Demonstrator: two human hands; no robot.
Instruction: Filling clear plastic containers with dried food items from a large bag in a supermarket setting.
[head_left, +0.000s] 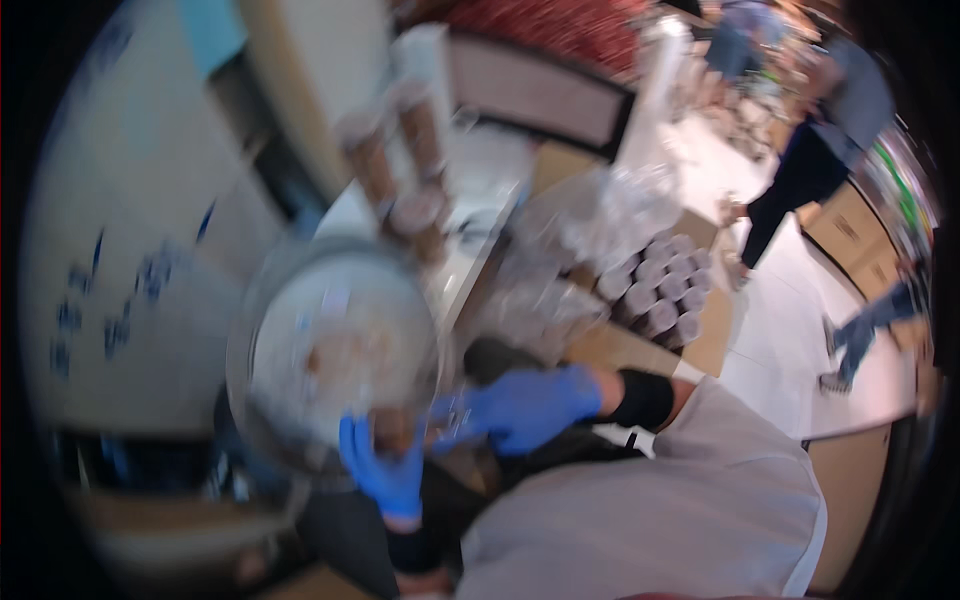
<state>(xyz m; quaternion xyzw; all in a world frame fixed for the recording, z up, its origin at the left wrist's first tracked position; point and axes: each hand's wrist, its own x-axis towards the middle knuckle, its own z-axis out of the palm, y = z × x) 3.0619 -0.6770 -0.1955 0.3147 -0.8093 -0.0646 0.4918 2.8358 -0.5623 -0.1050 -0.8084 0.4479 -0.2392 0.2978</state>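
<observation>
Blur softens the view. My left hand (386, 469), in a blue glove, has its fingers around a small brown item (393, 433), perhaps a container with brown contents. From the right my right hand (517, 411), gloved in blue too, reaches up to that item; something clear and shiny shows at its fingers, and its grip is not plain. Both hands are at the near rim of a large round tub (241, 390). Inside the tub lies a pale, whitish surface with small brown bits (313, 358).
Tall clear containers with brown contents (420, 135) stand on a white table (480, 262). A cardboard box (705, 322) holds several lidded containers (664, 285) beside crumpled clear plastic (600, 217). Blue marks dot a pale surface (150, 187) at left. Other people (806, 165) are at upper right.
</observation>
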